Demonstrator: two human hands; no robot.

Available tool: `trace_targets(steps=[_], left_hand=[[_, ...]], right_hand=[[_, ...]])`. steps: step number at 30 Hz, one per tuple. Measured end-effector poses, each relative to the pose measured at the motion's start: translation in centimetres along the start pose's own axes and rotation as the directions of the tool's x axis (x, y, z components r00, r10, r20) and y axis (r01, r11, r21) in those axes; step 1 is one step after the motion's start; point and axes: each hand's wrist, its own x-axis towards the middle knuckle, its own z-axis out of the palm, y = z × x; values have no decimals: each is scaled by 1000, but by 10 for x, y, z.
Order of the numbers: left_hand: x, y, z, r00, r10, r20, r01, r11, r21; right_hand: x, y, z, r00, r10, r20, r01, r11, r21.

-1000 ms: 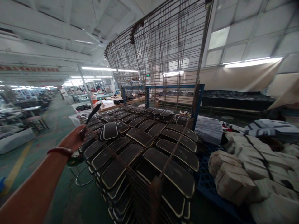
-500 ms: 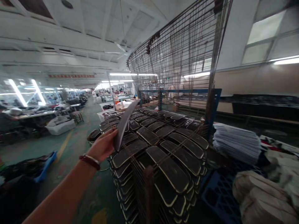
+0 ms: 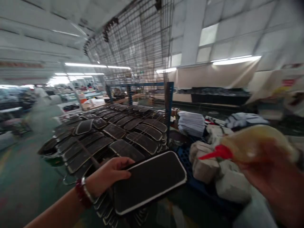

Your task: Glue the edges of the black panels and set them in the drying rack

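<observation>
Left hand (image 3: pixel 111 177), grip pinched on black, white-rimmed rounded panel (image 3: pixel 154 182) at six o'clock; right hand (image 3: pixel 270 171), grip wrapped around yellowish, red-nozzled plastic bottle (image 3: pixel 251 141) at four; likely a readying step, next calling for steadiness

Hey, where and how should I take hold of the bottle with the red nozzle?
I'd wrap a hand around the wide, rounded part of the bottle, coming from the lower right, where the right hand is. It narrows leftward to the red nozzle, so that side should keep fingers off the tip. Blur hides the exact finger placement.
</observation>
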Motion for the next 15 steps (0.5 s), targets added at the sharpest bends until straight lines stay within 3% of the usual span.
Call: trace_targets(steps=[3, 6, 10, 15], left_hand=[[7, -4, -3, 993, -26, 113, 23, 999, 30], [13, -12, -12, 984, -58, 170, 46, 996, 74], [23, -24, -24, 973, -91, 212, 77, 994, 77], [35, -35, -34, 960, -144, 239, 139, 990, 40]], right_hand=[[-2, -6, 3, 986, -71, 153, 64, 997, 52], [-7, -4, 15, 962, -147, 230, 141, 989, 42], [-13, -1, 16, 928, -138, 346, 151, 989, -9], [-13, -2, 11, 917, -131, 377, 177, 980, -90]])
